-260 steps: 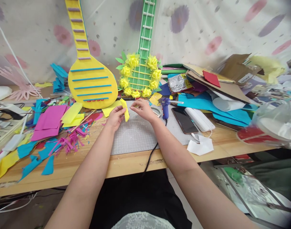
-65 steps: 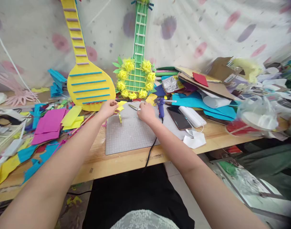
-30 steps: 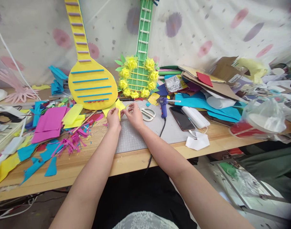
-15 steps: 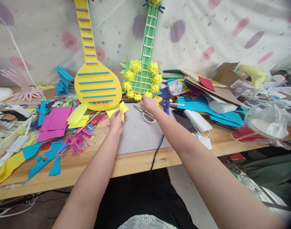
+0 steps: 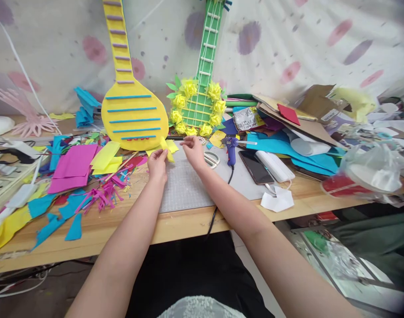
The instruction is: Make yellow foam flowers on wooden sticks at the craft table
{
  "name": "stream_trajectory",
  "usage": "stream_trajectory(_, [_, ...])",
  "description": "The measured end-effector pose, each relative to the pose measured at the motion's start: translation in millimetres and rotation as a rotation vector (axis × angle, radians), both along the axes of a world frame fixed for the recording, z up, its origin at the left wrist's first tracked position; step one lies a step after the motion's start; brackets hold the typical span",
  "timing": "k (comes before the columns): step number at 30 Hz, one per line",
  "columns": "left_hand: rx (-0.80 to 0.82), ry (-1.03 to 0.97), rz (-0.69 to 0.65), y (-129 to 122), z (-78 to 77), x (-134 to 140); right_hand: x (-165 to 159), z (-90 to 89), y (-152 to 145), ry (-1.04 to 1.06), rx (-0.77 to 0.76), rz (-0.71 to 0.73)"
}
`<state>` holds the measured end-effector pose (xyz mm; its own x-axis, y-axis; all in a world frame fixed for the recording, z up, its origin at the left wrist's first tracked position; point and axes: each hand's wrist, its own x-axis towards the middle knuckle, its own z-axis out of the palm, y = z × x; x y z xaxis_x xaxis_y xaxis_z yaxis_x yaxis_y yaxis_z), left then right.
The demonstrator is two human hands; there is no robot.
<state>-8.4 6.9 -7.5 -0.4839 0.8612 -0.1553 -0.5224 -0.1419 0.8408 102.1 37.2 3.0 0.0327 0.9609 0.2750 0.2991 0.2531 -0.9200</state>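
Observation:
My left hand point(image 5: 158, 165) is closed on a folded strip of yellow crepe paper point(image 5: 168, 151), pinched between thumb and fingers. More yellow paper lies just behind it. My right hand point(image 5: 194, 153) hovers over the grey cutting mat point(image 5: 185, 190), its fingertips drawn together; whatever they hold, if anything, is too small to name. Beside that wrist lie scissors point(image 5: 212, 160), partly covered by it. A purple glue gun point(image 5: 231, 152) rests farther right. Behind my hands stand a yellow paper guitar shape point(image 5: 135, 115) and a green one point(image 5: 198, 114) ringed with yellow paper flowers.
Magenta paper sheets point(image 5: 72, 170) and colourful scraps cover the left side. To the right lie a phone point(image 5: 256, 167), a white power bank point(image 5: 275, 166) and blue paper point(image 5: 308, 159). A bagged red cup point(image 5: 359, 181) stands near the right edge. A black cable point(image 5: 213, 221) hangs over the front.
My right hand has drawn back from the green guitar's base and moved left, closer to my left hand. The scissors and glue gun are less covered. My left hand keeps its yellow paper.

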Motion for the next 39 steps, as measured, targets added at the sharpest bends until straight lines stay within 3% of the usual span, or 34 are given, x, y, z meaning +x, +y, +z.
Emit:
stream_trajectory(3, [0.055,0.12,0.073,-0.1,-1.8,1.1,-16.6,-5.4,-22.6,0.185,-0.063,0.093])
stream_trajectory(8, [0.074,0.183,0.073,-2.8,-2.0,3.2,-22.4,-10.5,-35.0,0.218,0.013,0.081])
stream_trajectory(20, [0.08,0.233,0.042,-5.3,-4.3,5.6,-26.3,-10.6,-29.7,0.276,-0.024,0.019])
stream_trajectory(31, [0.013,0.215,-0.042,-3.9,-4.2,1.9,-14.5,-12.6,-16.6,0.424,-0.194,0.185])
stream_trajectory(39, [0.002,0.225,-0.189,-3.6,-5.9,-1.6,-2.3,-11.1,-12.7,0.47,-0.246,0.269])
